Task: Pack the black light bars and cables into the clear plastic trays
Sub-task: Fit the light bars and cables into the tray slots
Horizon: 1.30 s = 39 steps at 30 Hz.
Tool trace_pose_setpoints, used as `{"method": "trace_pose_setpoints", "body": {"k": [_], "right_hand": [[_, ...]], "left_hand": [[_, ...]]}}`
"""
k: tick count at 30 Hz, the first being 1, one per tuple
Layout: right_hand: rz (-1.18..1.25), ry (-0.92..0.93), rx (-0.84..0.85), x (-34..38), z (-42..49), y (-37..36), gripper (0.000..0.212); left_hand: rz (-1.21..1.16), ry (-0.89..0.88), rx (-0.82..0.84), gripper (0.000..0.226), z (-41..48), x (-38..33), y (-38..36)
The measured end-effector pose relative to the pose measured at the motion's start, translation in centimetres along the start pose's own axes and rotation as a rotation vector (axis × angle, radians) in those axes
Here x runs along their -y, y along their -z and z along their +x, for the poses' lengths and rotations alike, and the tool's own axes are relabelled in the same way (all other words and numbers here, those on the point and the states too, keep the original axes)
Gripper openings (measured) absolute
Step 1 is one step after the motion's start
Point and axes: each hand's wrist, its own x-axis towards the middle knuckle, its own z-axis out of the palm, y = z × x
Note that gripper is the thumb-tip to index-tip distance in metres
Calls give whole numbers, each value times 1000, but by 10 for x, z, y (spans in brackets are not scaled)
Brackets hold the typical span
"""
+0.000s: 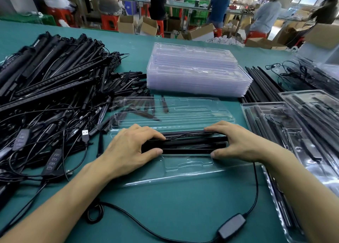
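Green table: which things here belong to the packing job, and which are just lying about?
In the job: left hand, right hand, light bars they grip, clear tray underneath, controller cable, tray stack, bar pile.
Lying about: cardboard boxes, red stools behind the table.

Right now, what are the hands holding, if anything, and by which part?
Both hold the black light bars in the clear tray: the left hand grips their left end, the right hand their right end.

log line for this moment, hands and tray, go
step: black light bars held in clear plastic tray | left hand: grips bars' left end | right hand: grips right end | black cable: trailing outside tray
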Motion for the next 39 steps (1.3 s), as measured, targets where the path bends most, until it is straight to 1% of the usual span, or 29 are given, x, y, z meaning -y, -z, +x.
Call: {"method": "trace_pose_setpoints", "body": {"k": [5, 8, 12, 15, 16, 18, 20, 23, 26, 27, 28, 31, 34, 39], "right_hand": [[23, 14, -20, -5, 3, -3, 70], [42, 13, -22, -7, 5, -4, 68], [-46, -41, 26, -4, 6, -1, 72], [-98, -55, 36, 0, 6, 0, 75], [-97, -50, 30, 1, 5, 0, 75], [-58, -28, -10, 0, 0, -2, 69], [-2, 3, -107, 0, -6, -7, 55], [68, 54, -246, 2, -12, -14, 27], [132, 88, -256, 4, -14, -16, 11], [160, 87, -241, 4, -14, -16, 9], [186, 81, -222, 4, -15, -16, 9], [191, 65, -157, 5, -14, -14, 8], [177, 56, -157, 6, -15, -12, 8], [111, 46, -159, 8, -20, -12, 14]], "left_hand": [[9, 39, 15, 45, 1, -1, -1], [-16, 71, -26, 50, 1, 2, -3], [-15, 99, -68, 55, 1, 3, -4], [2, 105, -30, 60, 0, 0, -2], [11, 112, -19, 60, 0, 0, -2], [43, 119, -19, 50, -1, -2, -3], [26, 127, -36, 40, 0, -3, -3], [-124, 156, -64, 30, 1, -2, -1], [-272, 158, -71, 9, 1, 1, 4], [-302, 160, -61, 6, 1, 1, 6], [-322, 157, -52, 9, 2, 2, 7], [-313, 115, -42, 11, 0, 2, 9], [-281, 66, -48, 4, -1, 3, 7], [-206, -7, -58, 5, -1, 7, 2]]}}
